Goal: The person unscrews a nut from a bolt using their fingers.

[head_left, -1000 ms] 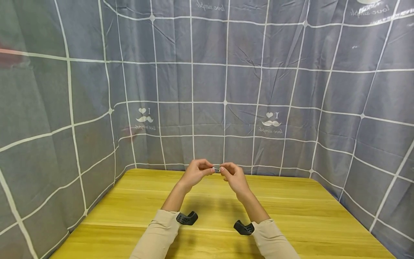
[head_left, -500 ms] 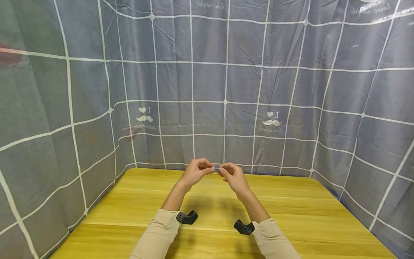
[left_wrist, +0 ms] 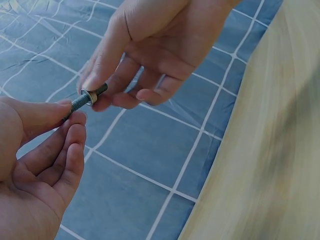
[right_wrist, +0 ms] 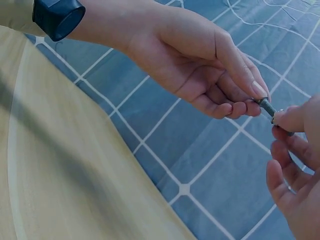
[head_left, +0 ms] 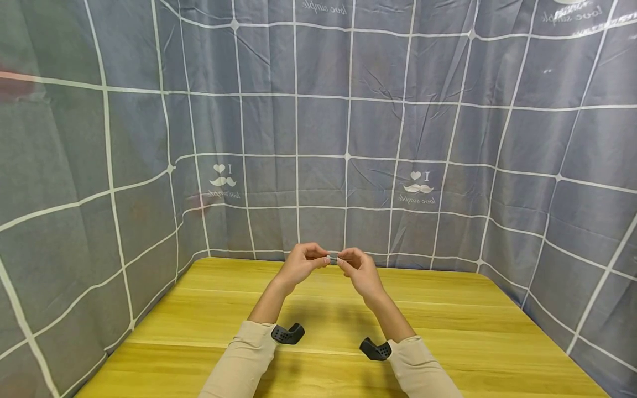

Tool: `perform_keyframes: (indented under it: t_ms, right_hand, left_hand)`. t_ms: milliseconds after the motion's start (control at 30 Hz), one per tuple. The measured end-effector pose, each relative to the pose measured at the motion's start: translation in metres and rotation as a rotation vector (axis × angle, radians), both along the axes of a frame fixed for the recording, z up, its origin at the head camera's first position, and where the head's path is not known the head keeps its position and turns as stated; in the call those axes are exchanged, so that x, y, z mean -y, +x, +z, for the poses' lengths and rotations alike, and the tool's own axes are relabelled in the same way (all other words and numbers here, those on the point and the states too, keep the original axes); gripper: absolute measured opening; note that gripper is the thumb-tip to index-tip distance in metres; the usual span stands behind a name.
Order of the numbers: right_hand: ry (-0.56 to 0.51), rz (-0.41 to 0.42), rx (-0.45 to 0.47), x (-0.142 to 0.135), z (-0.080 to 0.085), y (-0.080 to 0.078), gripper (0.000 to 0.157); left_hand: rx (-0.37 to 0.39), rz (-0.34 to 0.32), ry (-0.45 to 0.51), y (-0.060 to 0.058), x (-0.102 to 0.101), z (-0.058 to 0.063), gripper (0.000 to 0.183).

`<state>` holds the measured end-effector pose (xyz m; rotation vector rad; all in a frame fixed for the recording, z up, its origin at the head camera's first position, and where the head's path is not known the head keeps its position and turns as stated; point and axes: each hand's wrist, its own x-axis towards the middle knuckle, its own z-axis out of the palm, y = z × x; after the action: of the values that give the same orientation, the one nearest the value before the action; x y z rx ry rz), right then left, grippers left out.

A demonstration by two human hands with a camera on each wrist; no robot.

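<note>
Both hands meet above the far edge of the table, at a small metal bolt (left_wrist: 77, 104) held between them. My left hand (head_left: 300, 267) pinches one end of the bolt between thumb and index finger; its head seems hidden by those fingertips. On the threaded shank sits a shiny flanged nut (left_wrist: 91, 97), which my right hand (head_left: 362, 275) pinches with thumb and index finger. The dark tip of the bolt shows beyond the nut in the left wrist view. In the right wrist view, the right thumb covers most of the nut, and bare thread (right_wrist: 267, 106) lies between the hands.
A yellow wood-grain table (head_left: 328, 365) lies beneath the forearms. Grey curtains (head_left: 318, 127) with white grid lines surround it at the back and both sides. Black wrist-camera mounts (head_left: 288, 334) stick inward from both cuffs.
Both arms stay nearly in place. The right thumb and fingertips shift slightly at the nut, toward the left hand and then back a little. The left hand keeps its grip.
</note>
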<state>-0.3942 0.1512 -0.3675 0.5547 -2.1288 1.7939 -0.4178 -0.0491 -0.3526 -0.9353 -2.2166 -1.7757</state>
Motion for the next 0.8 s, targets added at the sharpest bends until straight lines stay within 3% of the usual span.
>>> perform_keyframes:
  t_ms: [267, 467, 800]
  right_hand:
    - [0.009, -0.016, 0.007, 0.0000, -0.0003, -0.0001, 0.027]
    - [0.016, -0.003, -0.007, -0.0005, -0.0022, -0.0010, 0.016]
    - [0.024, -0.011, 0.020, -0.0010, -0.0003, -0.0004, 0.023]
  left_hand:
    - [-0.003, 0.008, -0.001, -0.0002, -0.0006, -0.0009, 0.014]
    - [0.000, 0.010, -0.002, 0.0000, -0.0005, -0.0015, 0.015]
    - [-0.001, 0.000, 0.002, -0.0007, -0.0006, -0.0012, 0.014]
